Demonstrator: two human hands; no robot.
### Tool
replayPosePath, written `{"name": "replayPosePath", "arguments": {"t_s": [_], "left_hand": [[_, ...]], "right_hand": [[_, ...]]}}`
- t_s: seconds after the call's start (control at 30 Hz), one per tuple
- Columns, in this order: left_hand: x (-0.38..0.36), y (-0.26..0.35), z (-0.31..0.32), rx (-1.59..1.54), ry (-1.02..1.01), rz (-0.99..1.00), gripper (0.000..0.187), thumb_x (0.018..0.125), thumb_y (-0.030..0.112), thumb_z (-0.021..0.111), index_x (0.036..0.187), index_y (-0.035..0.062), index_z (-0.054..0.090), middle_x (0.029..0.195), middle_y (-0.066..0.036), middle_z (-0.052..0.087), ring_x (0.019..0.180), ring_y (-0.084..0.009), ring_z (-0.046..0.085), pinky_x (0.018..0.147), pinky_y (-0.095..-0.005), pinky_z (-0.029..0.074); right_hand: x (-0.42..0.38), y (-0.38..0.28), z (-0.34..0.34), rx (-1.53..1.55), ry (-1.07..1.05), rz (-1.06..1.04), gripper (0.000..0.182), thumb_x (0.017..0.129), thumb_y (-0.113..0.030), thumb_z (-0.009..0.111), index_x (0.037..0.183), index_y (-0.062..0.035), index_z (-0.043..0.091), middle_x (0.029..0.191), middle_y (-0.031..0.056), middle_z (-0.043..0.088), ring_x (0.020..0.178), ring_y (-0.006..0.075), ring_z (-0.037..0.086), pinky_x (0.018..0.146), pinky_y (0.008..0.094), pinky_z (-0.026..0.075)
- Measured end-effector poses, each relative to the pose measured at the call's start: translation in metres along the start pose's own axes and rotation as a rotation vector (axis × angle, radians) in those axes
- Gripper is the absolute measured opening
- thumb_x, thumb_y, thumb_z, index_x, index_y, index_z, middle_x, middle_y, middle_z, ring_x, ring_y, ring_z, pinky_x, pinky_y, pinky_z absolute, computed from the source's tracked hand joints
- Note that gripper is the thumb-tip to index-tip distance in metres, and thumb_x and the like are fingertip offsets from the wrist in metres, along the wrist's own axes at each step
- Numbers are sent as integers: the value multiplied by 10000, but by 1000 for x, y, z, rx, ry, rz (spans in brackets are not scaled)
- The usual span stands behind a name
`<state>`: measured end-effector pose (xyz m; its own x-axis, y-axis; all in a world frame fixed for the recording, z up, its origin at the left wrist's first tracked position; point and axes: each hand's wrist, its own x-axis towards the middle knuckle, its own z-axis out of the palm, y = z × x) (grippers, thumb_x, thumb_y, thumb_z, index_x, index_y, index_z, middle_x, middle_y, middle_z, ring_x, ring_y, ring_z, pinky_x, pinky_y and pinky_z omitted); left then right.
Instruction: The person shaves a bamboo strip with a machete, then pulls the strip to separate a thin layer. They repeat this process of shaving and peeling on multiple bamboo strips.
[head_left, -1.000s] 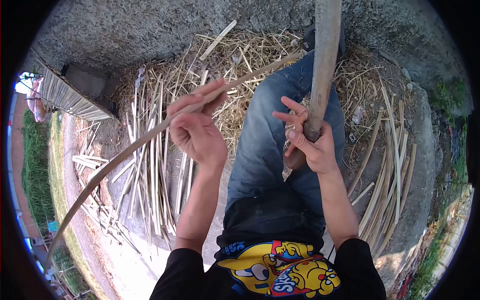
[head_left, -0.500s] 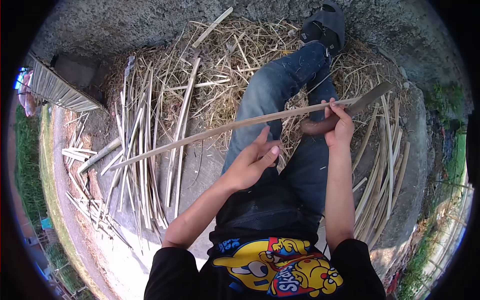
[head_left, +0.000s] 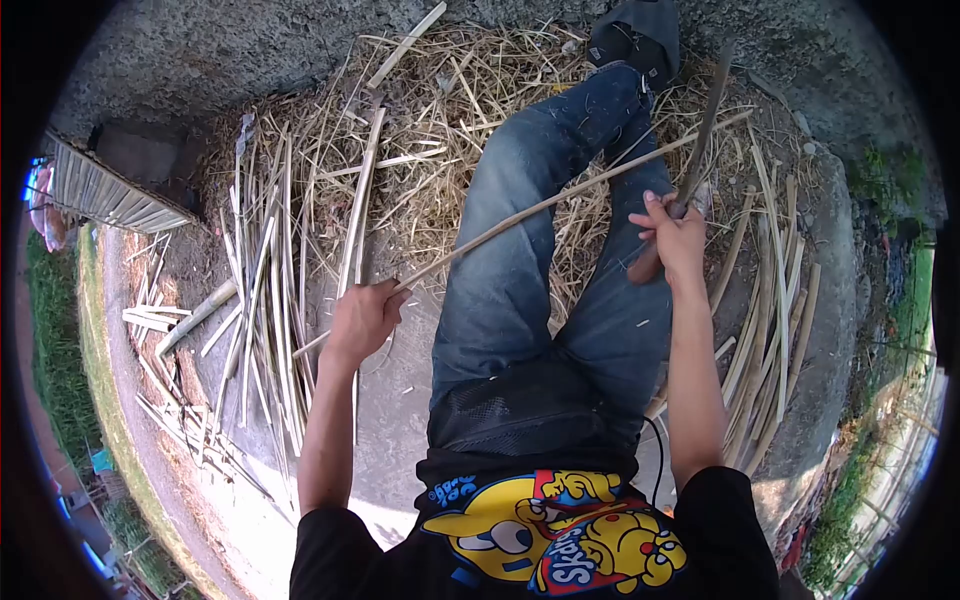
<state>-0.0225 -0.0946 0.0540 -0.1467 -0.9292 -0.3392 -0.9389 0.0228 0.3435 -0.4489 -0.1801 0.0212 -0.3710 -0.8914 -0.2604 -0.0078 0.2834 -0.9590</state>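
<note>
My left hand is closed around a long thin bamboo strip near its lower left end. The strip slants up to the right across my jeans and passes by the blade of a large knife. My right hand grips the knife's brown wooden handle, with some fingers partly lifted. The blade points up and away from me. Whether the strip touches the blade, I cannot tell.
Split bamboo strips lie in a pile on the left, and more strips on the right. Shavings cover the ground around my outstretched legs. A rough wall stands beyond my feet.
My left hand, open before, has moved left and taken hold of the strip. My right hand no longer holds the strip against the knife, and the blade has swung more upright.
</note>
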Motion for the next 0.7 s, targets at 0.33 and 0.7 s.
{"name": "replayPosePath", "arguments": {"t_s": [0.33, 0.7], "left_hand": [[-8, 62, 2, -312, -14, 131, 309, 1063, 262, 479, 1036, -22, 599, 773, -264, 634, 795, -465, 628, 722, -509, 475], [-6, 69, 28, -576, -129, -71, 488, 1080, 372, 459, 853, -33, 608, 673, -151, 559, 653, -262, 561, 675, -401, 460]], "right_hand": [[-85, -3, 76, -852, -429, -468, 411, 862, -410, 776, 866, -22, 641, 640, 133, 610, 639, 330, 655, 635, 412, 505], [-67, -1, 25, -1073, -590, -628, 645, 923, -669, 569, 853, -31, 628, 656, 192, 652, 683, 435, 674, 637, 534, 529]]}}
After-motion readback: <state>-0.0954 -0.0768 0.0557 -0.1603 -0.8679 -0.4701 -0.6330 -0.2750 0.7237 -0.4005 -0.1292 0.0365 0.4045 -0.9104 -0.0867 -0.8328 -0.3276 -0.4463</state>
